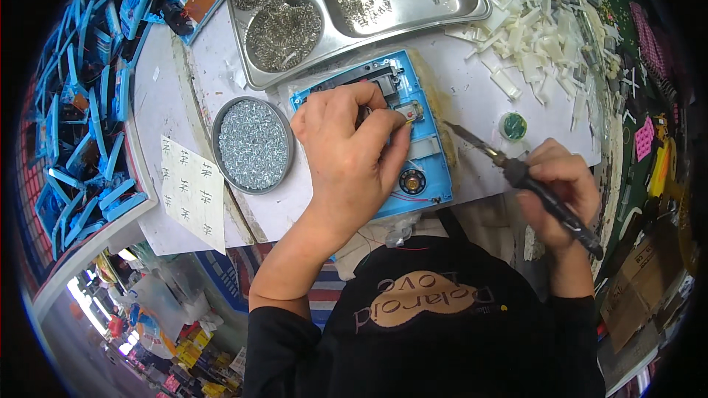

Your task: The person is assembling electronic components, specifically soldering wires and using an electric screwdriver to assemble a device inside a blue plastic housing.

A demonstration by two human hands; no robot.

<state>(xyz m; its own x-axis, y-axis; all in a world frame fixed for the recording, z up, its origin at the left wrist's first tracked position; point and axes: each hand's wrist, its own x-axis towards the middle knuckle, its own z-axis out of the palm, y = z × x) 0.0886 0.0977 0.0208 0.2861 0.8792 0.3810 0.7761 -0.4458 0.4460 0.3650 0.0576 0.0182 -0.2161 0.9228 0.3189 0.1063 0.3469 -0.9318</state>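
A light-blue plastic casing (431,169) lies on the table in front of me, with a round speaker (412,181), thin wires and dark parts inside it. My left hand (343,151) is over the casing, thumb and fingertips pinched together beside a small metal part (410,111). What they pinch is hidden. To the right, my right hand (557,188) grips a soldering iron (531,177) by its black handle. Its dark tip points up and left, just off the casing's right edge and apart from it.
A steel compartment tray (335,51) of springs stands behind the casing. A round dish (254,146) of small screws and a paper sheet (193,195) lie left. Blue casings (88,125) are heaped far left. White plastic pieces (527,37) and a small green pot (512,126) are right.
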